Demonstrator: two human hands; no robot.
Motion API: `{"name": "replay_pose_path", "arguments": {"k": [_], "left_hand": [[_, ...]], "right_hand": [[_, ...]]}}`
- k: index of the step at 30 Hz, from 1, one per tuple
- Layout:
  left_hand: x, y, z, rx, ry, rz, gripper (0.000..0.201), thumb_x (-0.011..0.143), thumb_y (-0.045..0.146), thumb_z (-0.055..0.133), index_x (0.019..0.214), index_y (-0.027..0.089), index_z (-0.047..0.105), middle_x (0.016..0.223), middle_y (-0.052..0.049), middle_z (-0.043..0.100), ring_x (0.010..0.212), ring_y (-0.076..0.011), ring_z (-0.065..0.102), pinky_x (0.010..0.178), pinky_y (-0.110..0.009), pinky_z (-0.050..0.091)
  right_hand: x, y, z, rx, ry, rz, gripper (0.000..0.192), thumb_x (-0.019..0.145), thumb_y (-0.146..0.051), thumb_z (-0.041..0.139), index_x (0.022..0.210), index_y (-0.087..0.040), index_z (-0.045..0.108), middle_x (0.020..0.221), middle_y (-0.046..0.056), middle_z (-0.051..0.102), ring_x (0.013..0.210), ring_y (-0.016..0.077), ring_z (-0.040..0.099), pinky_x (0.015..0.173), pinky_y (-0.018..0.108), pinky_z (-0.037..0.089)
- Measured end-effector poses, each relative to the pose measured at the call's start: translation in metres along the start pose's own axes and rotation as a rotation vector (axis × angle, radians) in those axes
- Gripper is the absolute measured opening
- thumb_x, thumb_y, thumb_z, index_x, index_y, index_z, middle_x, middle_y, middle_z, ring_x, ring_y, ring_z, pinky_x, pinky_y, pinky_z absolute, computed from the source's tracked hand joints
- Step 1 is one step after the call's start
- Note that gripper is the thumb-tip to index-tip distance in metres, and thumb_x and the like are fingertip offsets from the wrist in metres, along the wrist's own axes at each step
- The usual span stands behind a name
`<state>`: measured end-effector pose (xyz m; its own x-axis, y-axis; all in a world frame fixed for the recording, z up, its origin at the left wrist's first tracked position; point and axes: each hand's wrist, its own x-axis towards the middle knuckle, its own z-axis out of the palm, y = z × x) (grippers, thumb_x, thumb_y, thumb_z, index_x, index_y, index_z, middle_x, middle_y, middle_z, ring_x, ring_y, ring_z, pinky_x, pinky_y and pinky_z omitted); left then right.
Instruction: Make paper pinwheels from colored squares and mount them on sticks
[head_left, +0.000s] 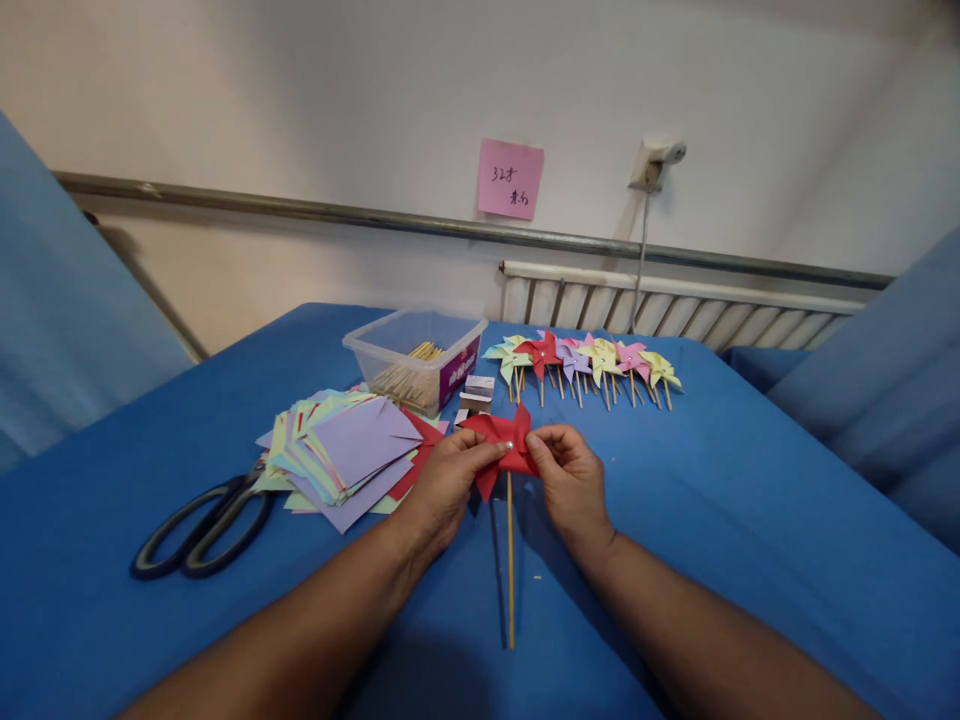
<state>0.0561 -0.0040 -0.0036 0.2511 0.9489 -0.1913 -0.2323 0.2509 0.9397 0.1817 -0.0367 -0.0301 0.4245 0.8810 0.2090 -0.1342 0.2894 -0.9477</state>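
Head view: left hand (448, 478) and right hand (574, 482) pinch 1 red paper pinwheel (517, 461) between the flat blue surface's (697, 500) side edges; probably light, bendy, best held by its middle

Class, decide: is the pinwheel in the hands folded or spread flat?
Folded: the red pinwheel shows bent, pointed vanes around a pale fastener at its centre.

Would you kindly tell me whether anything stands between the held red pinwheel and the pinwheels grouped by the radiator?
Nothing visible does: blue cloth lies between the held red pinwheel and the grouped pinwheels, with the small boxes just left of that path.
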Motion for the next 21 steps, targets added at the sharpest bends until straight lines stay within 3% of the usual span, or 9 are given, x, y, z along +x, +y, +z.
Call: {"name": "replay_pose_path", "arguments": {"k": [10,13,16,21], "left_hand": [[0.0013,-0.0011,-0.0009,0.016,0.007,0.015,0.019,0.062,0.025,0.074,0.063,0.016,0.057,0.058,0.001,0.060,0.052,-0.0093,0.053,0.054,-0.022,0.040],[0.0015,-0.0003,-0.0009,0.039,0.001,0.047,0.019,0.064,0.027,0.073,0.066,0.016,0.058,0.062,0.000,0.062,0.054,-0.0102,0.054,0.055,-0.023,0.041],[0.0014,0.0000,-0.0002,0.119,0.034,0.067,0.021,0.062,0.028,0.074,0.064,0.016,0.057,0.059,0.001,0.060,0.051,-0.0097,0.052,0.051,-0.022,0.038],[0.0012,0.0007,0.0002,0.188,-0.008,0.049,0.023,0.061,0.030,0.075,0.062,0.015,0.057,0.057,0.001,0.059,0.049,-0.0086,0.048,0.048,-0.021,0.036]], "right_hand": [[-0.0015,-0.0049,-0.0011,0.009,-0.039,0.018,0.023,0.078,-0.041,0.065,0.083,-0.019,0.062,0.077,0.000,0.063,0.071,0.0134,0.056,0.068,0.026,0.045],[-0.0038,-0.0047,0.0001,0.113,-0.073,0.151,0.032,0.077,-0.047,0.065,0.092,-0.020,0.059,0.081,0.001,0.064,0.069,0.0138,0.058,0.060,0.026,0.047],[-0.0062,-0.0010,0.0021,0.190,-0.179,0.301,0.034,0.073,-0.046,0.070,0.087,-0.018,0.059,0.077,0.001,0.064,0.062,0.0127,0.057,0.054,0.025,0.046],[-0.0062,0.0013,0.0027,0.283,-0.172,0.328,0.027,0.069,-0.035,0.077,0.078,-0.017,0.060,0.069,-0.001,0.065,0.057,0.0104,0.057,0.055,0.023,0.045]]}}
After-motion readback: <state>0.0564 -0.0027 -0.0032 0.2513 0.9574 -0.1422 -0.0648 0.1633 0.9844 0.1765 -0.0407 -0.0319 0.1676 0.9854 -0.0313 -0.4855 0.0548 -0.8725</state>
